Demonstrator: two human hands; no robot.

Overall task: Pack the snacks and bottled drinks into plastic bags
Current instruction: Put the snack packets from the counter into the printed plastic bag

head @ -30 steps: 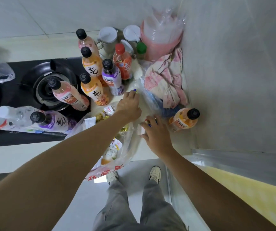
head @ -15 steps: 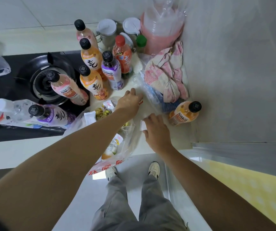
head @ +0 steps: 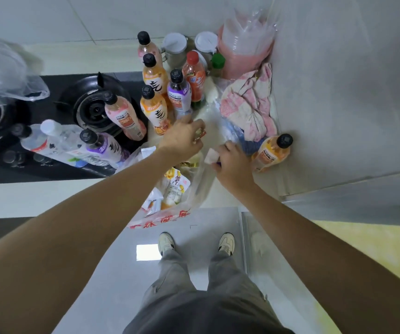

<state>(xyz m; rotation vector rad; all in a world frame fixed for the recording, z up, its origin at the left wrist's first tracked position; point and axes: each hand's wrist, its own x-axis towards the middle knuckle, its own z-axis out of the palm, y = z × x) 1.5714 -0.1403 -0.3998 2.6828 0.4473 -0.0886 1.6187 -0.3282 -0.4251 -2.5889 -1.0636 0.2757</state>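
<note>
**Hands over the open snack bag**

Countertop (head: 230,201) view from your head camera, looking down. Your left hand (head: 182,138) reaches over the mouth of the plastic bag (head: 194,189), fingers curled together around a small red-and-yellow snack wrapper (head: 200,136). Your right hand (head: 232,162) sits just right of it, pinched on a small white packet (head: 210,155); something purple shows beneath the thumb, too small to identify.

The plastic bag lies at the near edge of the countertop, its red-printed end hanging over the edge. Snack packets (head: 176,189) already lie inside it.

Bottled drinks stand unpacked, far-left of your hands: orange bottle (head: 156,112), purple bottle (head: 179,92), red-capped bottle (head: 194,75), a second orange bottle (head: 154,73) and a pink bottle (head: 147,48) behind. Another pink bottle (head: 124,116) leans by the gas burner (head: 95,107). Left of it, a second purple bottle (head: 102,148) and a clear bottle (head: 49,136) sit inside another clear bag on the stove.

A lone orange bottle (head: 273,150) stands right of your right hand, near the wall. A pink-and-white cloth (head: 247,102) lies in the far corner.
</note>
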